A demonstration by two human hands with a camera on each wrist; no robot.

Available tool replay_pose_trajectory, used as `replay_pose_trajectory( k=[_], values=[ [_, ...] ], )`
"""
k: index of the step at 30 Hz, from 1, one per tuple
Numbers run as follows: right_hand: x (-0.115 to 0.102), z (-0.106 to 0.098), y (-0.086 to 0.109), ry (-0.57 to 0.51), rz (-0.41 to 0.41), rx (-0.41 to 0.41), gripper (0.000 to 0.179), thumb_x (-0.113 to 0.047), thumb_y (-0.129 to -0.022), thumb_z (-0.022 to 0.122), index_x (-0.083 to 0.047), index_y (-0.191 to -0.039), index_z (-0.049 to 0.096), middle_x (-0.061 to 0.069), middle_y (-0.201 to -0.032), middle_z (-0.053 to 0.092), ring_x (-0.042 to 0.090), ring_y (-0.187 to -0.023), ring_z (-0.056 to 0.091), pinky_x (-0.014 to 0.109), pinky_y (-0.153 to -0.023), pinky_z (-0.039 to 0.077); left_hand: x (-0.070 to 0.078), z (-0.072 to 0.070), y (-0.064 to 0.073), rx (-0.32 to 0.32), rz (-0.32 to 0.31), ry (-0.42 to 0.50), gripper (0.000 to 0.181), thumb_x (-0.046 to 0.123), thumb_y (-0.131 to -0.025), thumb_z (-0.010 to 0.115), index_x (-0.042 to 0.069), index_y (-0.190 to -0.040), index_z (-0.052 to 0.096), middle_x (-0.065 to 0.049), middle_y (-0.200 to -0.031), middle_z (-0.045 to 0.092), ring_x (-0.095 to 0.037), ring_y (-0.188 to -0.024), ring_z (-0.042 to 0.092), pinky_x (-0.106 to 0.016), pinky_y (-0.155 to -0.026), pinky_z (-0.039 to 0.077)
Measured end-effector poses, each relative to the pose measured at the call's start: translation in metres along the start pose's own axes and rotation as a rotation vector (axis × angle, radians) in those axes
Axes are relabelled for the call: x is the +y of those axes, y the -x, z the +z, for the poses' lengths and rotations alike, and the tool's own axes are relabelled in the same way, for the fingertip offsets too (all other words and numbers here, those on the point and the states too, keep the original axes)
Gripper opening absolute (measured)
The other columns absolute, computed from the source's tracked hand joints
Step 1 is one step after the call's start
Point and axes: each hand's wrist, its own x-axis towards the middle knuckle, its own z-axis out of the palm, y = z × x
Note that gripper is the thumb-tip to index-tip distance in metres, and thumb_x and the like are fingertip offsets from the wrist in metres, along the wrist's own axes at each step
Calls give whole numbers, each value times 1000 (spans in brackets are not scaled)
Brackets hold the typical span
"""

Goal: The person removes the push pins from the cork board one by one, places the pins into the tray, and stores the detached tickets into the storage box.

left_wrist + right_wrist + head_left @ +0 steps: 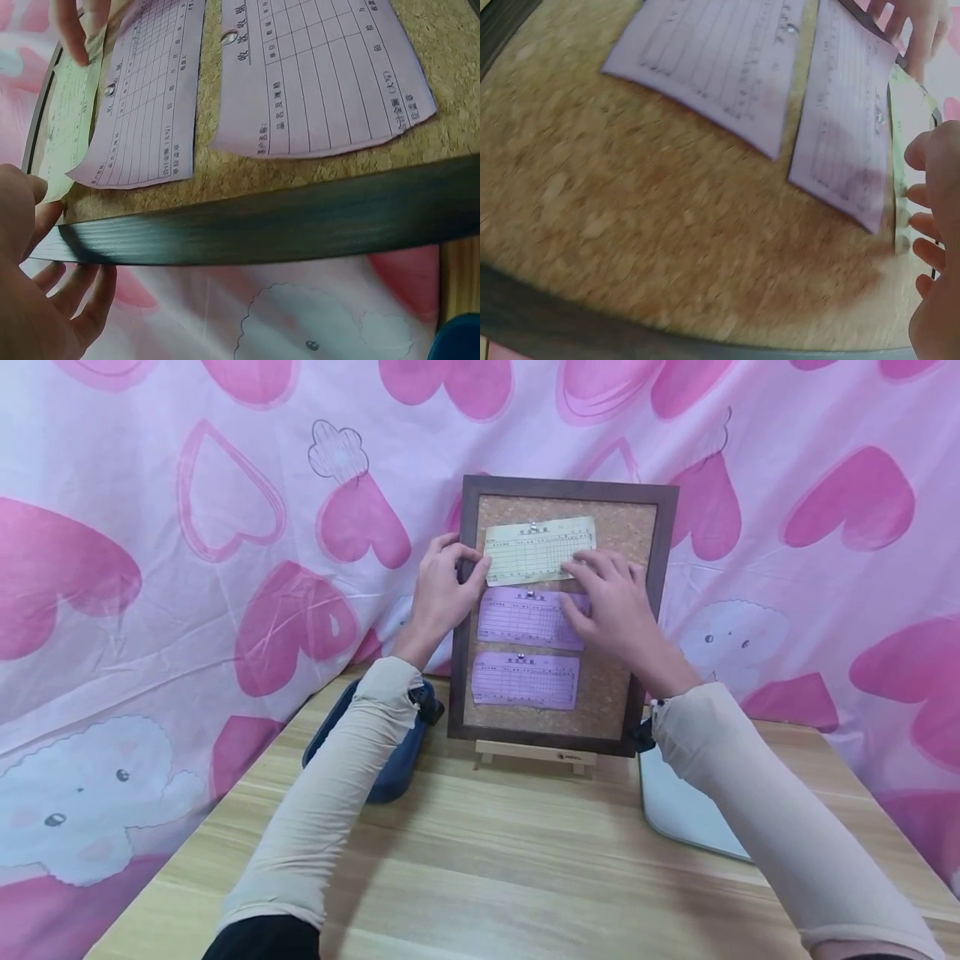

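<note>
A framed corkboard stands upright on a small wooden easel. Pinned at its top is a pale yellow receipt slip, slightly tilted, with a purple slip below it and a second purple slip lower down. My left hand grips the board's left frame edge, thumb at the yellow slip's left end; the left wrist view shows several fingers round the frame's outer side. My right hand rests its fingertips on the yellow slip's lower right part, fingers extended, overlapping the upper purple slip.
A dark blue case or tray lies left of the board, partly behind my left forearm. To the right, a flat pale silver object sits under my right forearm. A pink heart-patterned cloth hangs behind the wooden table.
</note>
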Motion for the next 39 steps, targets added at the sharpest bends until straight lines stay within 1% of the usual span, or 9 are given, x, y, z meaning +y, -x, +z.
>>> replay_pose_trajectory(
  k=[3, 6, 11, 17, 23, 27, 30, 34, 39],
  values=[
    [-7, 1, -7, -28, 11, -16, 47, -29, -106, 64, -11, -149, 64, 16, -159, 55, 38, -151, 44, 60, -124, 30, 0, 2, 1, 30, -20, 15, 28, 35, -102, 74, 9, -110, 81, -11, -157, 60, -24, -148, 56, -38, -120, 47],
    [-13, 1, -14, -37, 20, -7, 44, -26, -106, 63, -7, -145, 67, 17, -150, 59, 38, -142, 51, 57, -119, 38, -2, 4, 0, 50, -40, 28, 27, 35, -102, 74, 10, -109, 82, -10, -156, 62, -24, -145, 59, -39, -120, 47],
    [-21, 2, -26, -36, 51, 7, 39, -21, -106, 62, -4, -140, 70, 17, -133, 65, 35, -122, 58, 52, -106, 49, -3, 8, 0, 56, -70, 43, 27, 36, -102, 73, 12, -110, 82, -9, -154, 65, -22, -148, 56, -40, -125, 41],
    [-27, 1, -41, -56, 134, -8, 36, -19, -106, 61, -5, -138, 69, 15, -122, 65, 31, -107, 58, 48, -93, 51, -3, 10, -1, 71, -94, 68, 28, 37, -102, 73, 12, -112, 82, -8, -149, 68, -22, -146, 59, -38, -126, 40],
    [-28, 3, -59, -112, 177, 41, 30, -13, -105, 59, -1, -130, 70, 16, -109, 63, 31, -100, 56, 43, -89, 48, -3, 10, -1, 86, -77, 75, 26, 34, -103, 73, 10, -111, 81, -7, -142, 72, -22, -140, 63, -36, -122, 43],
    [-30, 2, -69, -176, 207, 79, 29, -9, -103, 58, 1, -125, 73, 16, -109, 68, 28, -100, 63, 38, -92, 53, -4, 9, 0, 90, -68, 96, 25, 33, -103, 73, 10, -109, 81, -6, -135, 74, -23, -130, 66, -37, -114, 49],
    [-29, 2, -72, -206, 235, 101, 29, -8, -102, 57, 1, -123, 75, 16, -109, 73, 26, -98, 69, 36, -90, 57, -2, 10, 0, 88, -69, 115, 25, 32, -103, 73, 9, -108, 80, -6, -131, 75, -24, -124, 67, -38, -108, 51],
    [-28, 3, -74, -203, 245, 135, 28, -9, -102, 59, 0, -122, 77, 16, -107, 76, 25, -94, 71, 35, -88, 57, 0, 13, -1, 79, -79, 126, 25, 33, -103, 73, 9, -109, 80, -7, -128, 75, -24, -123, 67, -38, -109, 51],
    [-32, 7, -78, -210, 256, 140, 30, -12, -103, 62, -2, -127, 77, 15, -109, 77, 24, -95, 71, 34, -89, 58, 0, 15, -1, 86, -96, 126, 26, 35, -104, 71, 11, -109, 79, -8, -125, 74, -25, -120, 68, -40, -108, 51]
  ],
)
